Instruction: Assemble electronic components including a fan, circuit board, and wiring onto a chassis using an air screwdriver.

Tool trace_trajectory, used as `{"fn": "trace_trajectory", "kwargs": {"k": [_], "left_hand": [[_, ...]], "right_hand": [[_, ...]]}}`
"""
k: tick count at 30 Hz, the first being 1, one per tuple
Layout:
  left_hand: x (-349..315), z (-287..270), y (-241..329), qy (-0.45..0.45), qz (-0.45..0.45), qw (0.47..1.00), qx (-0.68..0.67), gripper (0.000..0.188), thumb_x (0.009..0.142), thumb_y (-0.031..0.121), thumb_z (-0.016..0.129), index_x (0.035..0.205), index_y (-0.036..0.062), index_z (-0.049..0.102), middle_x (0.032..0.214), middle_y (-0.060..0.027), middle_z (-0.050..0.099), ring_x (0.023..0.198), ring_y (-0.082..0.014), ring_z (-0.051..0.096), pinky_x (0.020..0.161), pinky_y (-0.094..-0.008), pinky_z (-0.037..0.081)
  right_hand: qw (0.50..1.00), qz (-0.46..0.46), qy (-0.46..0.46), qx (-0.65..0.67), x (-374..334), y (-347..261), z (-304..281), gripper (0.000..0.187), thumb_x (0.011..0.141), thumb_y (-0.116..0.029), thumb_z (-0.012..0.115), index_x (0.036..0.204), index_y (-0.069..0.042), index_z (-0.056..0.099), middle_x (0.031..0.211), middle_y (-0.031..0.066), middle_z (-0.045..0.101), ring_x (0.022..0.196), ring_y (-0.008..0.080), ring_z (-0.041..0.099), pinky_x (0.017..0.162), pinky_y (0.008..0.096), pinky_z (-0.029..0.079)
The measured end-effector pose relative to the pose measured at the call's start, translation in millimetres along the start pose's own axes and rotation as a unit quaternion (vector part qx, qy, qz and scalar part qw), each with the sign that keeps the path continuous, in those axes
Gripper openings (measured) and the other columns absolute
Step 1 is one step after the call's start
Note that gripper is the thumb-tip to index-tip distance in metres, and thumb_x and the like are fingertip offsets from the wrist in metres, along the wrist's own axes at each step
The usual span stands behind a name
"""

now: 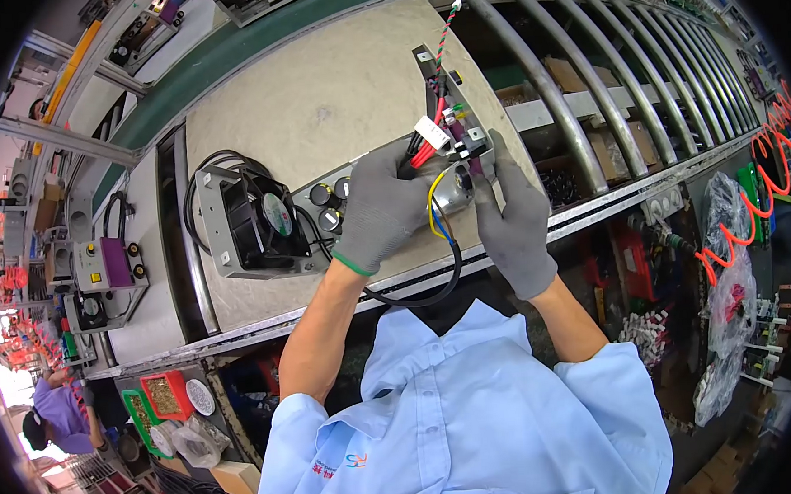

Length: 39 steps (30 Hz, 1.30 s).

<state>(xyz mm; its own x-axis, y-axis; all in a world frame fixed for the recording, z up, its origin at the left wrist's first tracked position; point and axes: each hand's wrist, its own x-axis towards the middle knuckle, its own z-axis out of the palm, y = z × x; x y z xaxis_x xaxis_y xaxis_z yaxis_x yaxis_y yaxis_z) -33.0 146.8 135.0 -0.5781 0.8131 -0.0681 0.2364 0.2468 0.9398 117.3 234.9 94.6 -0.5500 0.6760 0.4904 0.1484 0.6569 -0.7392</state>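
Note:
On the board in front of me lies an opened metal device: a black fan [273, 215] in a bracket at its left, round black capacitors [324, 195] in the middle and a silver cylinder [452, 191] at the right. My left hand [380, 210], in a grey glove, is closed around a bundle of red and black wires [424, 153] with a white label. In a matching glove, my right hand [516, 226] grips the device's end panel [472, 143]; part of that grip is hidden. A black cable [447, 280] with yellow, blue and brown wires loops below the cylinder.
A roller conveyor [576, 91] runs off to the right. Another device with a purple panel [114, 262] stands at the left. Parts bins [167, 395] sit below the bench edge, near a co-worker in purple [61, 412]. A coiled orange-red hose [763, 179] hangs at the right.

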Motion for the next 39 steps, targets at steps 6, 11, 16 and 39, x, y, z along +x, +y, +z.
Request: {"fn": "trace_trajectory", "kwargs": {"k": [6, 11, 16, 39], "left_hand": [[3.9, -5.9, 6.1, -0.037, -0.019, 0.999, -0.008, 0.023, 0.089, 0.012, 0.072, 0.104, -0.0056, 0.073, 0.078, -0.0007, 0.066, 0.07, -0.0041, 0.054, 0.06, -0.0232, 0.046], [8.9, -6.2, 5.5, -0.054, -0.019, 0.997, 0.044, 0.022, 0.087, 0.01, 0.071, 0.103, -0.0052, 0.072, 0.078, -0.0002, 0.066, 0.07, -0.0045, 0.054, 0.06, -0.0245, 0.045], [12.5, -1.1, 3.3, -0.052, 0.001, 0.998, 0.033, 0.021, 0.087, 0.011, 0.071, 0.101, -0.0051, 0.071, 0.076, -0.0006, 0.066, 0.069, -0.0051, 0.054, 0.061, -0.0253, 0.046], [-54.3, -56.9, 9.0, 0.019, 0.032, 0.997, -0.075, 0.025, 0.089, 0.007, 0.07, 0.114, 0.0047, 0.072, 0.082, -0.0025, 0.065, 0.071, -0.011, 0.057, 0.067, -0.0292, 0.048]], "right_hand": [[1.0, -0.007, 0.012, -0.015, -0.4, -0.1, 3.1, 0.05, 0.089, 0.002, 0.061, 0.138, 0.008, 0.051, 0.126, 0.03, 0.063, 0.113, 0.042, 0.065, 0.09, 0.0423, 0.055], [1.0, -0.003, 0.011, -0.026, -3.2, -1.4, 6.6, 0.049, 0.089, 0.002, 0.06, 0.137, 0.007, 0.051, 0.125, 0.0293, 0.063, 0.113, 0.0425, 0.065, 0.09, 0.0422, 0.055], [0.997, 0.047, -0.001, -0.068, -7.0, -1.9, 10.1, 0.055, 0.087, 0.004, 0.061, 0.141, 0.005, 0.05, 0.122, 0.0269, 0.065, 0.103, 0.0371, 0.069, 0.084, 0.0388, 0.056], [0.948, -0.28, -0.111, -0.104, 57.1, -69.2, -37.6, 0.011, 0.081, -0.011, 0.074, 0.089, -0.007, 0.067, 0.083, 0.0045, 0.064, 0.083, 0.0257, 0.061, 0.077, 0.0401, 0.046]]}}
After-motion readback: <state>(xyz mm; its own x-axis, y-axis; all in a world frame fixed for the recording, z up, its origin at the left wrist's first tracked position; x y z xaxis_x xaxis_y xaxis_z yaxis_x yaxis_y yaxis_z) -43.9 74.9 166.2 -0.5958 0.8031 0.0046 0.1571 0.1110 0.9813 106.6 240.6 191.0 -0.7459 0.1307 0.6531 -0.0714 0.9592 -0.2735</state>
